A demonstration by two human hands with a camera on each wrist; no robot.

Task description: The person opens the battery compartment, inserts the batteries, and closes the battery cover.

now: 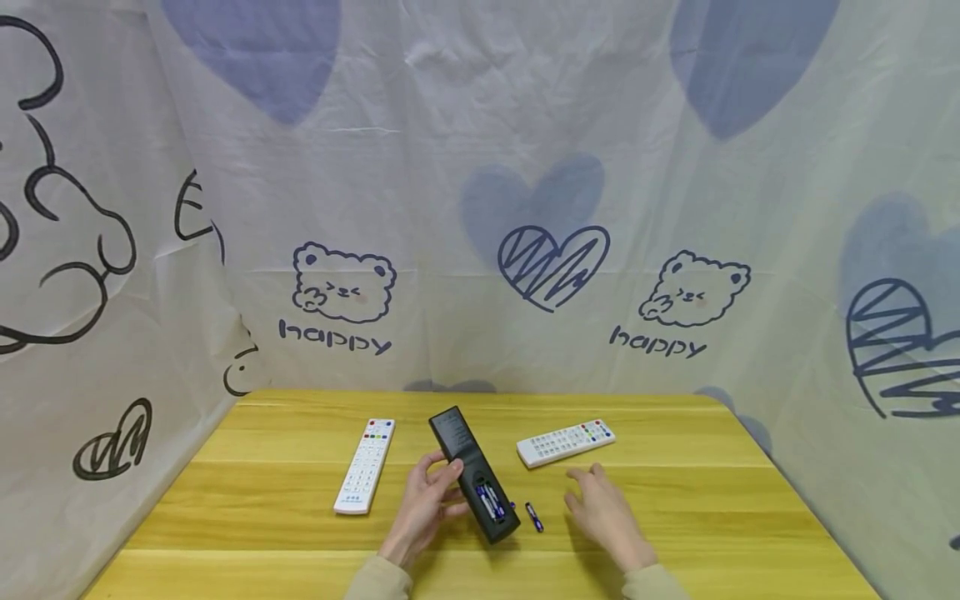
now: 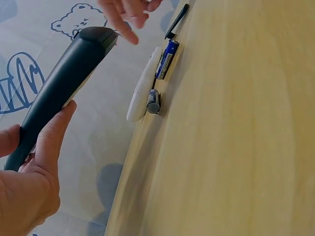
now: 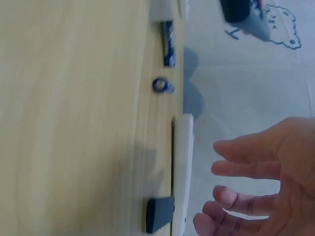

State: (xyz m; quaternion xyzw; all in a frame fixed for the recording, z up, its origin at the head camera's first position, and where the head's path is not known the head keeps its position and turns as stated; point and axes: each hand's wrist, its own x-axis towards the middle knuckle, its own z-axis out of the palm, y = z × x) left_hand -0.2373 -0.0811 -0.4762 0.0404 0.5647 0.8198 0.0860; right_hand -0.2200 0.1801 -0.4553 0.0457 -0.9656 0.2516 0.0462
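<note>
My left hand [image 1: 423, 508] grips a black remote control [image 1: 461, 450] by its side, thumb on the upward-facing back. The remote is tilted above the table, with batteries [image 1: 491, 502] visible in its uncovered compartment. Two loose batteries lie below it: one battery [image 1: 534, 517] shows fully in the head view, the other battery [image 2: 153, 102] stands out in the left wrist view. To the right, my right hand [image 1: 603, 512] hovers with loosely bent fingers and holds nothing. A small black battery cover [image 3: 160, 214] lies near it, hidden from the head view.
One white remote control [image 1: 365, 467] lies face up on the left of the wooden table [image 1: 247, 500]. A second white remote control [image 1: 566, 442] lies at an angle behind the right hand. Printed white cloth [image 1: 450, 333] hangs behind and on both sides.
</note>
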